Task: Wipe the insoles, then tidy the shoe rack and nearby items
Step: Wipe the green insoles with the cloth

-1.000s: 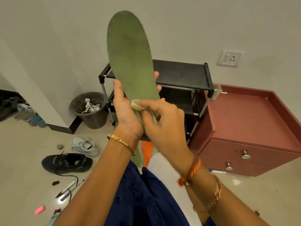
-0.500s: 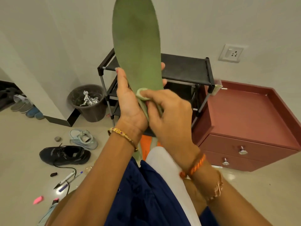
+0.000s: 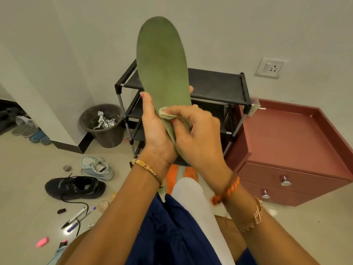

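I hold a green insole (image 3: 162, 62) upright in front of me, toe end up. My left hand (image 3: 155, 131) grips its lower part from the left, fingers wrapped behind it. My right hand (image 3: 194, 136) pinches a small pale cloth (image 3: 165, 115) against the insole's heel area. Behind stands the black shoe rack (image 3: 215, 86) with its shelves partly hidden by my hands. Two orange insoles (image 3: 172, 176) lie on the floor below my wrists.
A maroon drawer cabinet (image 3: 290, 142) stands right of the rack. A dark bin (image 3: 104, 125) with foil sits left of it. On the floor lie a light blue sneaker (image 3: 97, 168), a black sneaker (image 3: 75, 187), pens (image 3: 78, 217) and a pink eraser (image 3: 42, 242).
The insole and both hands dropped a little in view after rising; my right hand keeps the cloth at the heel end with small shifts.
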